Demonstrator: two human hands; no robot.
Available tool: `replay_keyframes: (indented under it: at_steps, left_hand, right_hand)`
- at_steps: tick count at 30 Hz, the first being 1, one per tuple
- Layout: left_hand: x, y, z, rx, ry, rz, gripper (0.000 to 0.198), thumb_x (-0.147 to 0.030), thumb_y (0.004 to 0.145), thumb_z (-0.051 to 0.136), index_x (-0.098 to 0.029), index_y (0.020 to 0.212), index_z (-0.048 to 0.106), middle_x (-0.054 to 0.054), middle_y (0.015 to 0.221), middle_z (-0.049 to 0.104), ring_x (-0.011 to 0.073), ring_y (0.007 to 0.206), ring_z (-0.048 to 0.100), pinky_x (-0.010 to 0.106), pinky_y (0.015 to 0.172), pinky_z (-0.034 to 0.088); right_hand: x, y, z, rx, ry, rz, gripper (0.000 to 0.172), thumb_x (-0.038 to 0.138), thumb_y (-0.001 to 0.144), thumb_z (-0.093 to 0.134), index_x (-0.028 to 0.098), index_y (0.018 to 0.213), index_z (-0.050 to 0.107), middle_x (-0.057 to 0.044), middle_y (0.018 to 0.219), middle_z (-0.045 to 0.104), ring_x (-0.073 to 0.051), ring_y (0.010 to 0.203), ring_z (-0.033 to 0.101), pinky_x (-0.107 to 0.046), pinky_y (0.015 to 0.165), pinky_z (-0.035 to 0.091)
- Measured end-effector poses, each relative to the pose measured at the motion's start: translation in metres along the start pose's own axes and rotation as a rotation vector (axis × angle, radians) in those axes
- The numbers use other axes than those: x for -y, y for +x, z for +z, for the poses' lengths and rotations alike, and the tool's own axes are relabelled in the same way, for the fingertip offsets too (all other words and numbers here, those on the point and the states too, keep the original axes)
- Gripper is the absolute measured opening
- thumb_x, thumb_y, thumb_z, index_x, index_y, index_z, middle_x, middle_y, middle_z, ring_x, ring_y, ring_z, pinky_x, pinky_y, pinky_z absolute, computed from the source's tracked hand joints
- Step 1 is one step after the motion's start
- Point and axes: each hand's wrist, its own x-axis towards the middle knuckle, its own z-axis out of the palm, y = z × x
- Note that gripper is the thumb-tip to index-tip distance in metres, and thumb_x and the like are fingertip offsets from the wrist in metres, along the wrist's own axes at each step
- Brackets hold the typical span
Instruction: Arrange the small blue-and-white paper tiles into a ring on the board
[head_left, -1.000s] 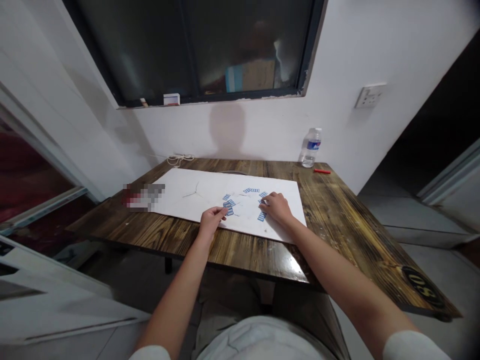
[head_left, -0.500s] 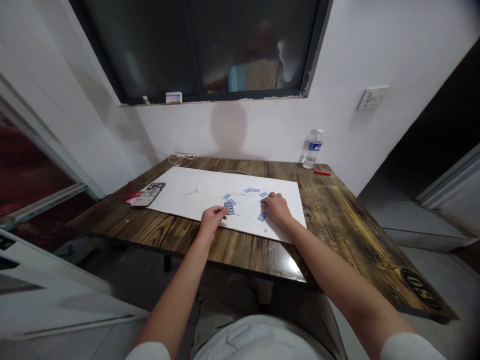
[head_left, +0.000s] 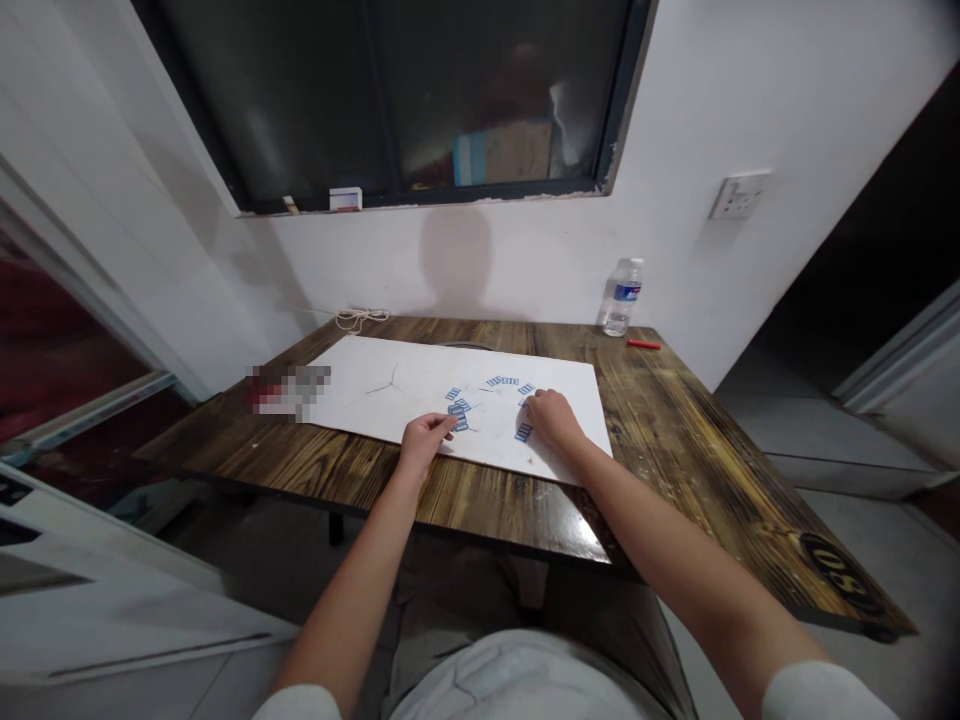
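Note:
Small flat pieces with blue and white stripes lie in a rough ring on a white board (head_left: 345,400). My left hand (head_left: 426,437) is closed at the ring's left side, thumb and fingertips pinching a blue-striped piece (head_left: 459,421). Other striped pieces (head_left: 454,394) lie just beyond those fingers. On the right side, my right hand (head_left: 553,416) rests low over the board, its fingers bent together on a small striped piece that they mostly cover. One striped piece (head_left: 523,432) sits just nearer to me, another (head_left: 525,389) just beyond. A pair (head_left: 503,381) lies at the far side.
The board lies on a dark wooden table (head_left: 675,450). A water bottle (head_left: 623,298) and a red stick-like object (head_left: 643,345) stand or lie at the back right. A coiled white cable (head_left: 361,318) is at the back left. A pixelated patch (head_left: 289,390) covers the board's left end.
Both hands stay in nearly the same places, with the right fingers shifted very slightly. The view has moved a little. The phone-like object at the left is now pixelated.

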Motion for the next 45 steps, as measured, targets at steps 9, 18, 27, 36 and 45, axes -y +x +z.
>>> replay_keyframes:
  at_steps: [9,18,27,36,45]
  left_hand:
    - [0.0,0.0,0.0,-0.004,0.007,0.01,0.037,-0.047,0.052,0.08,-0.015,0.068,0.07,0.0,0.055,0.06,0.0113,0.053,0.053,0.022,0.047,0.037]
    - [0.002,0.002,0.0,0.001,0.001,0.011,0.039,-0.048,0.051,0.08,-0.015,0.068,0.07,0.0,0.055,0.061,0.0107,0.052,0.053,0.021,0.047,0.037]
    - [0.003,0.002,0.0,-0.003,-0.003,0.012,0.037,-0.046,0.052,0.08,-0.015,0.069,0.07,0.0,0.056,0.062,0.0105,0.052,0.053,0.021,0.048,0.037]
    - [0.001,0.002,-0.001,-0.004,0.0,0.006,0.037,-0.046,0.051,0.08,-0.015,0.068,0.07,0.0,0.054,0.06,0.0107,0.052,0.052,0.021,0.047,0.036]
    - [0.003,0.002,-0.001,-0.006,0.006,0.005,0.037,-0.046,0.052,0.079,-0.015,0.069,0.07,0.0,0.055,0.061,0.0102,0.051,0.052,0.021,0.046,0.035]
  right_hand:
    - [-0.003,-0.001,0.003,-0.044,0.026,-0.004,0.026,0.012,0.088,0.044,0.011,0.099,0.068,-0.015,0.094,0.068,-0.025,0.088,0.061,-0.031,0.073,0.038]
    - [-0.007,0.0,0.005,-0.059,0.05,-0.009,0.029,0.012,0.087,0.046,0.013,0.109,0.065,-0.013,0.097,0.069,-0.023,0.091,0.062,-0.029,0.077,0.04]
    - [-0.009,-0.001,0.003,-0.055,0.09,-0.029,0.037,0.014,0.086,0.047,0.021,0.117,0.065,-0.01,0.105,0.069,-0.022,0.096,0.061,-0.028,0.081,0.039]
    - [-0.009,-0.001,0.004,-0.084,0.128,0.013,0.032,0.014,0.088,0.046,0.017,0.114,0.066,-0.011,0.104,0.069,-0.022,0.095,0.06,-0.028,0.081,0.039]
    - [-0.016,-0.002,0.01,-0.152,0.239,0.07,0.029,0.015,0.089,0.046,0.019,0.107,0.068,-0.008,0.101,0.07,-0.02,0.096,0.059,-0.026,0.081,0.04]
